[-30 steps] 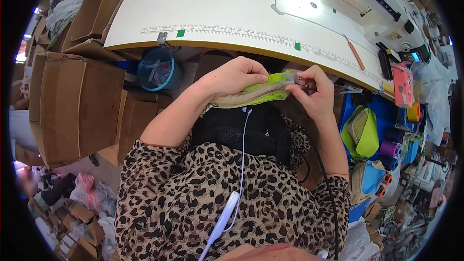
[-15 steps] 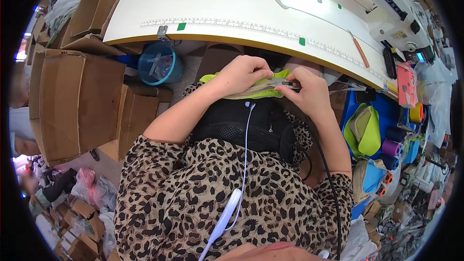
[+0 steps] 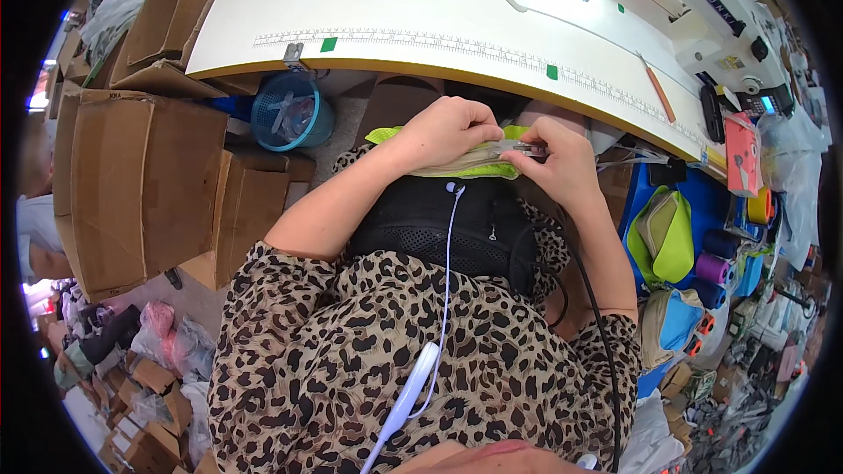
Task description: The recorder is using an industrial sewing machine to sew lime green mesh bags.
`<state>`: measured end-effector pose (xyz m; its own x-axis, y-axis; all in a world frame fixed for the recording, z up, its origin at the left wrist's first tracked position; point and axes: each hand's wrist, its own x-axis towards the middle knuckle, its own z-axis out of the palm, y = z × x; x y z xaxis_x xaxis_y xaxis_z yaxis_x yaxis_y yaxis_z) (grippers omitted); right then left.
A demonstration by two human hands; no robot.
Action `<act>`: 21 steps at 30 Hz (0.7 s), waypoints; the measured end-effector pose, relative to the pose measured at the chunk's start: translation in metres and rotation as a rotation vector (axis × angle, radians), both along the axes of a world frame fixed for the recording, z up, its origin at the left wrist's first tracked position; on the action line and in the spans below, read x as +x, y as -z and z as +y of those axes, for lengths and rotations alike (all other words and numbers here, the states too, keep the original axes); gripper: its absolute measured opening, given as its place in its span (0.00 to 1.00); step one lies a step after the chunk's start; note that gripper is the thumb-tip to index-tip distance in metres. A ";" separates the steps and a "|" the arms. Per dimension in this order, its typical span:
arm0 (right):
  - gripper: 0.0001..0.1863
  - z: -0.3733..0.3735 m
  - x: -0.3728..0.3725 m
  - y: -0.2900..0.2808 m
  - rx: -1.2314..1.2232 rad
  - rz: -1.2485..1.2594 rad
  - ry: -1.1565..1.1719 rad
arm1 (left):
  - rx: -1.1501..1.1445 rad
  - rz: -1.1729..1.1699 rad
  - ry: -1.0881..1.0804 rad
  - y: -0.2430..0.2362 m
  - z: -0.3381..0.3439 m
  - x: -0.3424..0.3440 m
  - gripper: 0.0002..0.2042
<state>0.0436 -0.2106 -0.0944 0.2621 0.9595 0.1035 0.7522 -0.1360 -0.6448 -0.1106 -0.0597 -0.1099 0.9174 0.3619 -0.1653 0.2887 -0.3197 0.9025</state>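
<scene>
Over my lap, below the table edge, lies a neon yellow-green fabric pouch (image 3: 481,170) with a beige zipper strip. My left hand (image 3: 443,133) is closed on its upper edge, thumb and fingers pinching the strip. At the pouch's right end my right hand (image 3: 566,162) is closed around small metal thread snips (image 3: 530,150), whose tips point left toward the strip. The snips are partly covered by my fingers, so I cannot tell if the blades touch the fabric. Both hands are close together, just above a black waist bag (image 3: 421,224).
Ahead is a white sewing table (image 3: 378,0) with a ruler strip, an orange-handled tool (image 3: 660,92) and a sewing machine (image 3: 702,17). A blue basket (image 3: 299,123) and cardboard boxes (image 3: 145,189) stand left. On the right, a blue tray (image 3: 702,184) holds another yellow-green pouch (image 3: 660,237) and thread spools (image 3: 709,269).
My right hand and the thread snips have shifted very slightly along the zipper strip. The grip of both hands looks the same, and the pouch stays over my lap.
</scene>
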 end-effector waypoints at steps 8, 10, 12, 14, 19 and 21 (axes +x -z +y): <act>0.19 -0.006 0.006 -0.006 -0.043 -0.022 0.020 | 0.022 0.009 -0.009 -0.002 -0.001 0.000 0.11; 0.19 -0.006 0.006 -0.002 -0.036 0.008 0.009 | 0.033 0.010 0.001 -0.003 -0.001 0.003 0.11; 0.19 -0.005 0.005 0.001 -0.001 -0.024 0.012 | 0.063 0.005 0.013 -0.003 -0.001 0.004 0.11; 0.19 -0.004 0.006 -0.002 -0.017 -0.029 0.014 | 0.071 0.008 0.011 -0.004 0.000 0.004 0.11; 0.19 -0.005 0.009 -0.004 -0.070 -0.011 0.042 | 0.054 0.018 -0.004 -0.005 0.000 0.005 0.11; 0.19 -0.003 0.006 -0.001 -0.037 -0.014 0.033 | 0.083 0.063 0.003 -0.007 -0.001 0.006 0.11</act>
